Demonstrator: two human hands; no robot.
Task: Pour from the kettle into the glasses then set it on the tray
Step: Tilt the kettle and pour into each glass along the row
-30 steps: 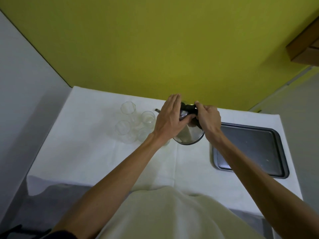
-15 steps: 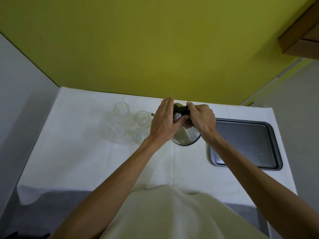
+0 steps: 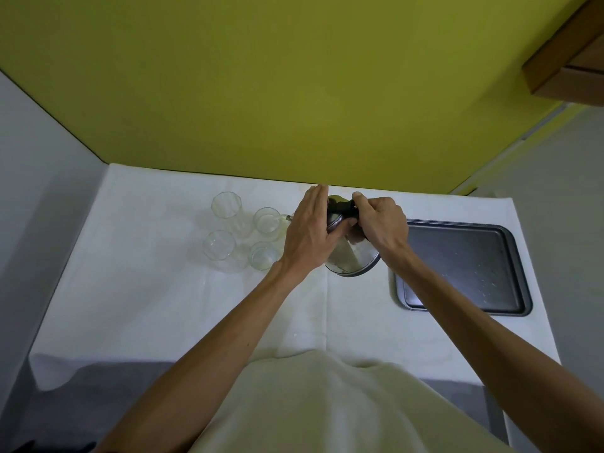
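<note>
A shiny steel kettle point(image 3: 351, 261) is tilted to the left over the white table, its thin spout tip point(image 3: 289, 218) reaching toward the glasses. My right hand point(image 3: 380, 222) is closed around its black handle. My left hand point(image 3: 309, 235) lies flat against the kettle's lid and left side, fingers extended. Several clear glasses stand in a cluster to the left: a tall one point(image 3: 226, 208) at the back, one point(image 3: 267, 223) closest to the spout, and two nearer ones point(image 3: 219, 250) point(image 3: 263, 255). Any liquid is too faint to tell.
A dark grey baking tray point(image 3: 464, 266) lies on the table to the right of the kettle, partly under my right forearm. The white cloth point(image 3: 147, 289) covers the table. A yellow wall runs along the far edge; a wooden cabinet point(image 3: 568, 63) hangs at upper right.
The kettle stays tilted toward the glasses with both hands on it. Mostly the camera has shifted, so the whole scene sits slightly lower and left in the frame.
</note>
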